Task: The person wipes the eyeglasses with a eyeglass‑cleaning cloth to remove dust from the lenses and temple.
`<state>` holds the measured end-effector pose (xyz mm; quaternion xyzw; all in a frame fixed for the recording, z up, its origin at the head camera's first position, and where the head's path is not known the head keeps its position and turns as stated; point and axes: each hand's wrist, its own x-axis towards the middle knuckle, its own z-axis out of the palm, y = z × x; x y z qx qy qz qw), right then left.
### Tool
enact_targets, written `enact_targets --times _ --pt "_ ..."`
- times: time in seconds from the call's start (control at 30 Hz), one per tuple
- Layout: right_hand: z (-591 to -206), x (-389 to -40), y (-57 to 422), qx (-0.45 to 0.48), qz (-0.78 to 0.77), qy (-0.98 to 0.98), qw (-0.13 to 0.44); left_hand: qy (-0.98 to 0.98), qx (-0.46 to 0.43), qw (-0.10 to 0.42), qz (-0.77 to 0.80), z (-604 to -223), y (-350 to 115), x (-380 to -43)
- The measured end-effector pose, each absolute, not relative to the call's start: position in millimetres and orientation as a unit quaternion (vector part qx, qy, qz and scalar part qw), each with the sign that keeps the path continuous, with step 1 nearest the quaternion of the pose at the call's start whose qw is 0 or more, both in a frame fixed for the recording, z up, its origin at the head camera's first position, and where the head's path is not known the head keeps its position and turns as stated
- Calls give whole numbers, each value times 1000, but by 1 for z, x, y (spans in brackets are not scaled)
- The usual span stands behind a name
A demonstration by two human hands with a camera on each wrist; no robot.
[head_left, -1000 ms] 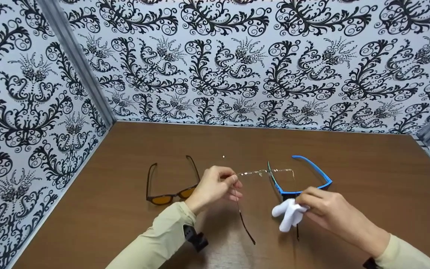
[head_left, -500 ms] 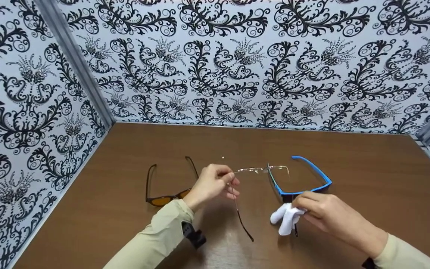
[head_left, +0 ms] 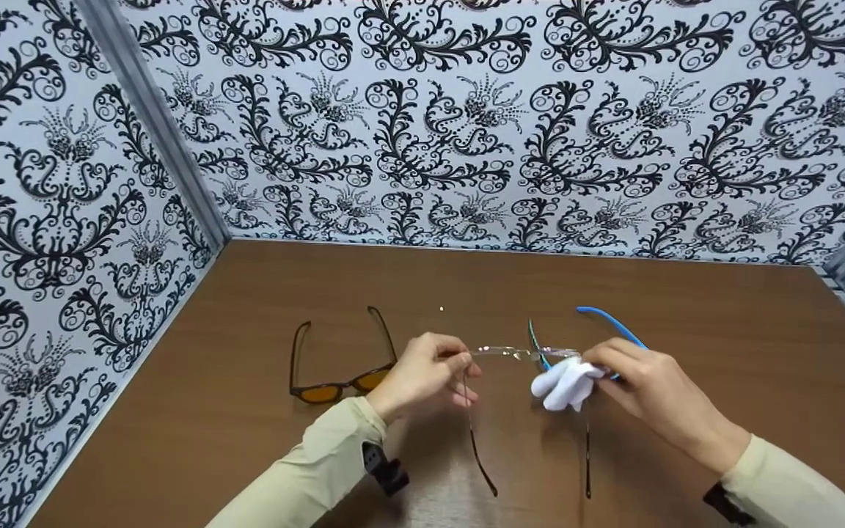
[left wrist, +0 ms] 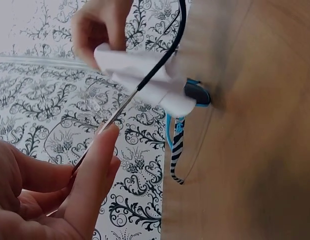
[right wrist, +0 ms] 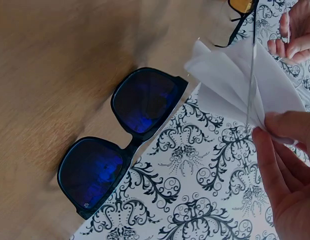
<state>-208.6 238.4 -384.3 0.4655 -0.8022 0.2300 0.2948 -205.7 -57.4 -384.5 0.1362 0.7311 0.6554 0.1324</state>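
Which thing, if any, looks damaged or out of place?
A pale spot on the table, beyond the left hand, stands out against the brown; I cannot tell what it is. The held glasses show no visible damage.

The right hand (head_left: 653, 385) has carried the white cloth (head_left: 568, 384) up to the front of the thin-framed glasses (head_left: 516, 354).

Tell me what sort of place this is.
Probably an indoor booth or partitioned workspace: patterned panels joined at grey strips border a brown table on three sides. I can't tell its exact purpose.
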Motion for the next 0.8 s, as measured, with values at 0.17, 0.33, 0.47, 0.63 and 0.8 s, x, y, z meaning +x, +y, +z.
enact_targets --times 0.17,0.33,0.47,0.63,0.8 --pt "-384 -212 239 447 232 -803 318 726 129 140 661 -384 -55 -203" --pt "-382 -209 236 440 226 -806 325 718 123 145 670 -387 -54 -204" --pt "-378 -202 229 435 229 -810 320 715 121 146 673 -389 -54 -205" --pt "-376 -191 217 423 262 -810 311 715 112 141 675 -392 -51 -204" --pt "-376 -181 200 398 276 -819 309 705 99 144 687 -392 -46 -201"
